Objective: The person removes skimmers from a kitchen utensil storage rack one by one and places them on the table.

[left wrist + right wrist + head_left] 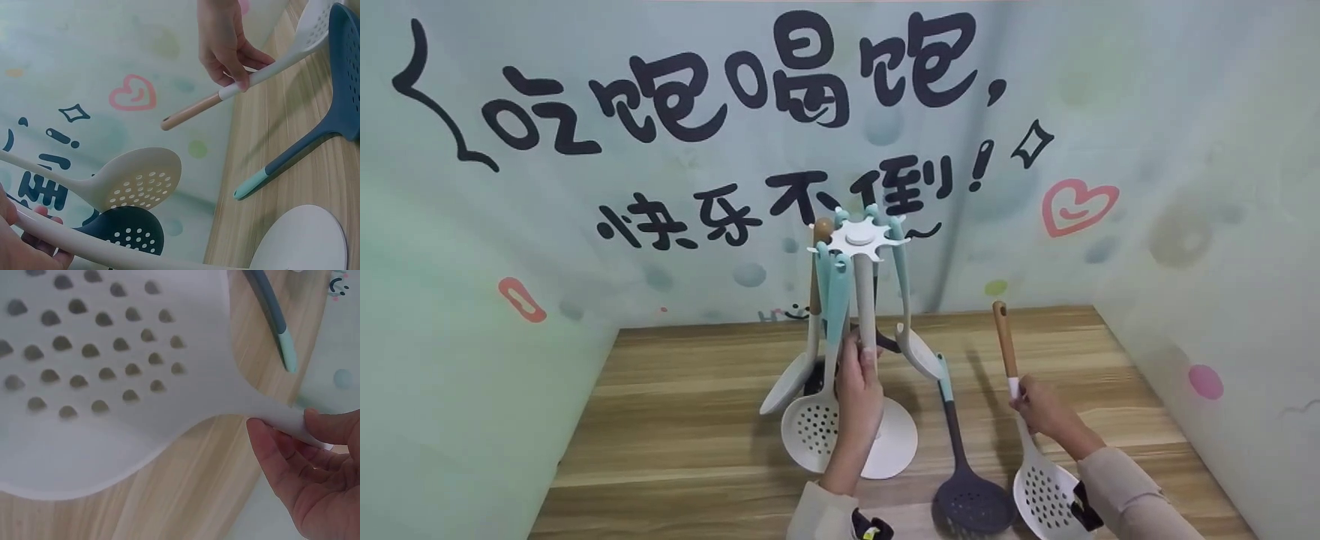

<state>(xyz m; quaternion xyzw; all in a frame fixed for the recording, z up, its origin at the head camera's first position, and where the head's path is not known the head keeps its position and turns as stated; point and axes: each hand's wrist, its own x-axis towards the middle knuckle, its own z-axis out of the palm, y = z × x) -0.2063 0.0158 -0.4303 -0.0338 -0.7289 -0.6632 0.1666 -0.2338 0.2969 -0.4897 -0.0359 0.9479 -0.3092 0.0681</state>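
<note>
My left hand grips the white pole of a utensil stand with a star-shaped hook top and a round white base. Around the pole hang a white skimmer with a mint handle, a white ladle on the right and a wooden-handled utensil on the left. Dark utensils behind are partly hidden. My right hand pinches the neck of another white skimmer, whose wooden handle points away, toward the back wall.
A dark grey skimmer with a mint handle tip lies on the wooden table between the stand and my right hand. Pale walls printed with dark lettering enclose the back and both sides.
</note>
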